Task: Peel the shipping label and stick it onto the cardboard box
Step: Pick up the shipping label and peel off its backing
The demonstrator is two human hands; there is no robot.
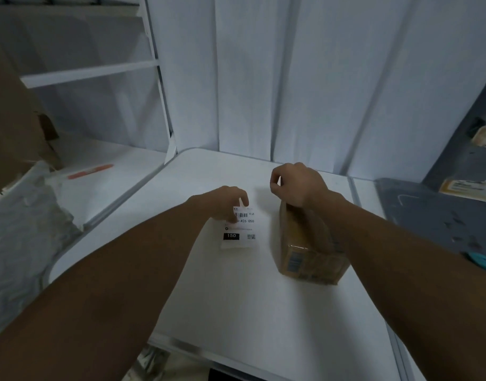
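Observation:
A white shipping label [239, 231] with a barcode and a black "150" patch lies flat on the white table [236, 298]. My left hand [227, 202] rests on its far left corner, fingertips pinching or pressing the edge. To the right stands a small brown cardboard box [307, 251], wrapped in clear tape, with a barcode on its near face. My right hand [295, 184] hovers over the box's far end with fingers curled; the wrist touches the box top, and nothing shows between the fingers.
A second white table at the left carries crumpled plastic wrap [24, 229] and an orange marker [90, 171]. A brown carton [13, 125] looms at far left. A grey tray [440, 213] and a teal tool [482, 261] lie at the right. White curtains hang behind.

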